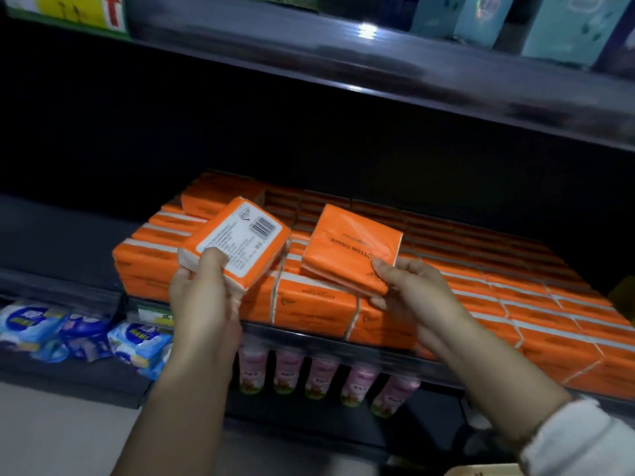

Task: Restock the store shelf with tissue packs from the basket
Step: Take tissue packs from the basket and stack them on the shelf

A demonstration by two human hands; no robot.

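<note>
1. Head view: your left hand [202,297] grips an orange tissue pack [237,243] at its near lower corner, thumb pressed on the white barcode label that faces up, the other fingers wrapped underneath. The pack is tilted and held in the air just in front of the stocked rows.
2. Your right hand [409,293] pinches a second orange pack [354,247] at its near right corner, thumb on top and fingers below. This one shows its "COTTON TISSUE" face, with the print reading upside down to you.
3. The second pack's far part lies over the top of the stacked packs [498,297]; you cannot tell whether it rests on them or hangs just above.
4. The two held packs sit side by side, close but apart.
5. The stacked packs fill the middle shelf [343,341] from about its centre out to the right edge of view, in tight rows, several layers deep at the front.
6. To the left of the orange rows the shelf board is dark and bare.
7. Below the shelf edge stands a row of pink bottles [323,376], and at lower left lie blue and white soft packages [79,331].
8. The upper shelf [378,63] carries pale teal boxes [563,25] at the top right.
9. A white sleeve [577,441] covers your right wrist.
</note>
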